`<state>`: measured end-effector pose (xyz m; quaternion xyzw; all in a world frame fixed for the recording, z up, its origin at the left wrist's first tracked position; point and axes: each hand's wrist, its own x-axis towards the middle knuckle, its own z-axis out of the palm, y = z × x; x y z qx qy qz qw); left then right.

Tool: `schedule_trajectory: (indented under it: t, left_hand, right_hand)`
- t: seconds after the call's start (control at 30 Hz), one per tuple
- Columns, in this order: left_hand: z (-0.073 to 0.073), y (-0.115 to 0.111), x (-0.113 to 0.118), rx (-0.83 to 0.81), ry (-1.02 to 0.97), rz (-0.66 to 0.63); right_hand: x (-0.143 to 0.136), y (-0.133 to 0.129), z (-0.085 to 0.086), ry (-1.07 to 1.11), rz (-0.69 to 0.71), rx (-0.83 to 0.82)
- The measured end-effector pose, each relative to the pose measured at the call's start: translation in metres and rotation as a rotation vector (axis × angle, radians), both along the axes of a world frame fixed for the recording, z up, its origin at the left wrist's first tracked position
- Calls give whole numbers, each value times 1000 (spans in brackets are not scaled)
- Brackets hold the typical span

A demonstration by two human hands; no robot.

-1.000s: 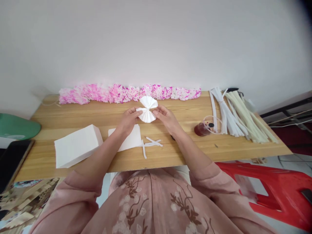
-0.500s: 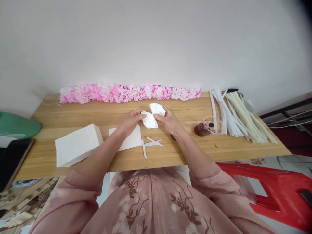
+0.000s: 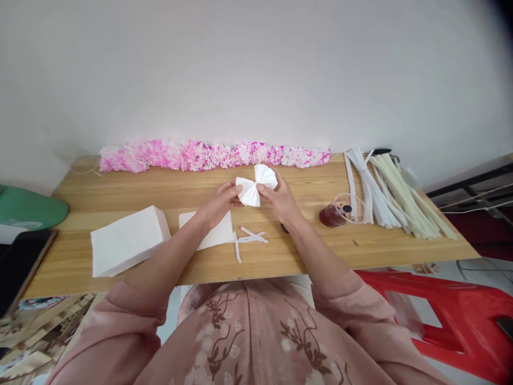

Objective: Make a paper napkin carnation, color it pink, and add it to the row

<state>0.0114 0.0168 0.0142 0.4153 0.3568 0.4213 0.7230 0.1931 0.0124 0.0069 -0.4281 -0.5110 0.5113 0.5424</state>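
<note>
A white pleated paper bow (image 3: 256,185), pinched in at its middle and fanned out on both sides, is held up above the wooden table (image 3: 160,188). My left hand (image 3: 221,202) grips its left fan between thumb and fingers. On the other side, my right hand (image 3: 281,197) holds it with the thumb near the middle and the fingers behind. Beneath my left forearm lies a flat white sheet (image 3: 216,233). Several short white strips (image 3: 237,247) lie beside it, some crossed.
A white paper stack (image 3: 127,241) and a phone (image 3: 24,264) are at left. Pink-and-white ruffled flowers (image 3: 160,154) line the wall. A dark red jar (image 3: 332,215), white strips (image 3: 371,187) and yellowish strips (image 3: 404,195) are at right. A red stool (image 3: 473,315) stands below.
The bow has moved slightly right and up and is tilted more, its right fan higher. Both hands have moved with it, still holding it.
</note>
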Motion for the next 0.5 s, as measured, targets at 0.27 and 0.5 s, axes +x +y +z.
schedule_trajectory:
  t: [0.27, 0.5]
  left_hand:
    - [4, 0, -2, 14, 27, 149]
    - [9, 4, -4, -9, -60, 292]
  right_hand:
    - [-6, -5, 3, -23, -4, 6]
    - [-6, -5, 1, -7, 2, -3]
